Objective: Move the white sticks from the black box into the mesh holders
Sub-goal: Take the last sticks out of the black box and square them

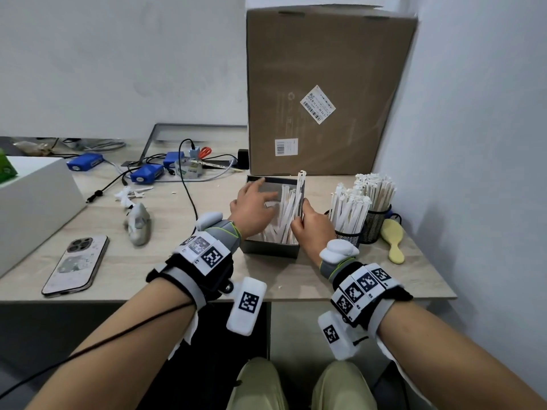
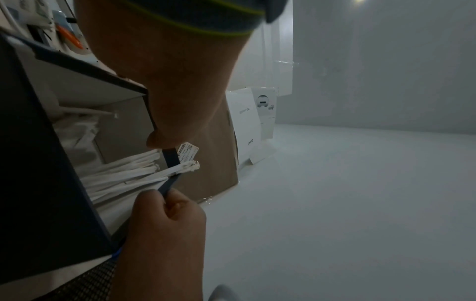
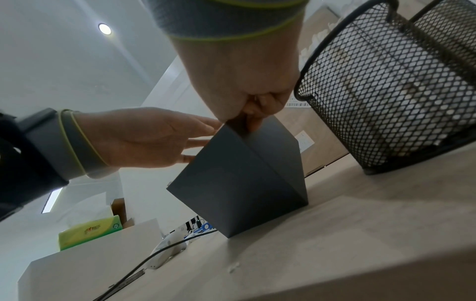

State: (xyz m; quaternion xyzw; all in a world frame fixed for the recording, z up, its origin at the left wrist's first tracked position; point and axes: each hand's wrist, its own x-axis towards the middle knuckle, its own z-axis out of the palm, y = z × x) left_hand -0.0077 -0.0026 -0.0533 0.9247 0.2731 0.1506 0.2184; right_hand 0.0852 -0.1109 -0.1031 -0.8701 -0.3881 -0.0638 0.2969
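Note:
The black box (image 1: 270,250) stands mid-table, tipped up on one edge as the right wrist view shows (image 3: 239,179). White sticks (image 1: 288,211) lean inside it against the right wall, one poking above the rim. My left hand (image 1: 260,199) reaches into the box with straight, spread fingers over the sticks. My right hand (image 1: 302,221) pinches the box's right wall near the front corner (image 2: 165,203). Two black mesh holders (image 1: 347,236) (image 1: 374,224) stand just right of the box, both packed with upright white sticks (image 1: 349,207).
A tall cardboard carton (image 1: 325,93) stands right behind the box. A yellow hairbrush (image 1: 393,241) lies by the holders near the wall. To the left are a phone (image 1: 75,264), a grey lump (image 1: 137,224), blue devices with cables (image 1: 146,174) and a white box (image 1: 32,202).

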